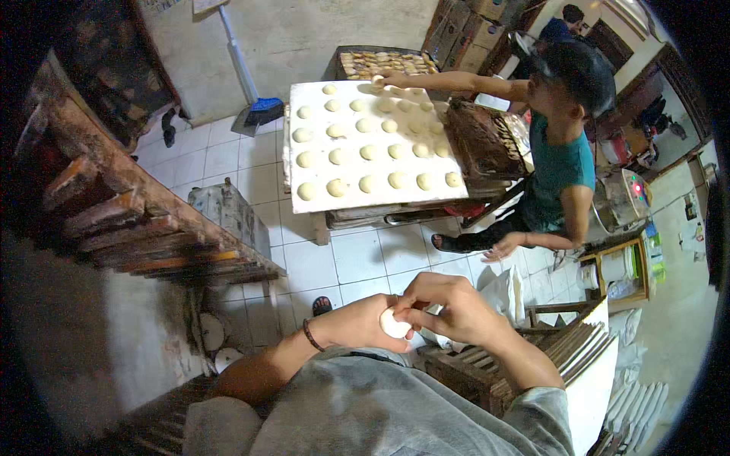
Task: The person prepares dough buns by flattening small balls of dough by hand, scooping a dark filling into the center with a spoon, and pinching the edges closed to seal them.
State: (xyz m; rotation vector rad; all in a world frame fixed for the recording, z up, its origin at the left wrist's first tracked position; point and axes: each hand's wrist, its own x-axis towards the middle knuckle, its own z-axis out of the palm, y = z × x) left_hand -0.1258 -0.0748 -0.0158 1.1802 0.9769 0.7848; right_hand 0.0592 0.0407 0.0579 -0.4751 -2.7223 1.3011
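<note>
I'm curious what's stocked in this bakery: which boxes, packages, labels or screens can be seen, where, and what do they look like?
Cardboard boxes: stacked at the far wall, behind the white board of dough balls; brown, rectangular.
Papers on wall: top edge, left of the broom; pale, too small to make out.
White sacks: lower right on the floor; flat, lying in a row.
No screens in view.

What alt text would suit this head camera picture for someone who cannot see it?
Seen from above, the left hand and right hand together hold a dough ball. Beyond, a co-worker reaches over a white board lined with dough pieces.
</note>
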